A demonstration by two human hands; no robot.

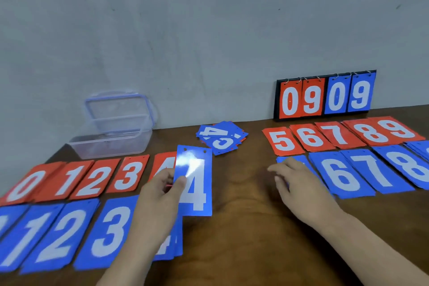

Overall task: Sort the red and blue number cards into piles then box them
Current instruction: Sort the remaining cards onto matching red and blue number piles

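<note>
The left hand (162,189) pinches a blue 4 card (194,181), held up tall. The blue 4 pile (169,246) lies right under it, long side pointing away. The right hand (294,183) rests flat and loose on the blue 5 pile (282,159).

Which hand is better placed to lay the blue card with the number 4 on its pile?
Left. The left hand already pinches the blue number 4 card, and the blue pile of 4s lies just under it. The right hand rests on the blue pile beside the 6s.
</note>
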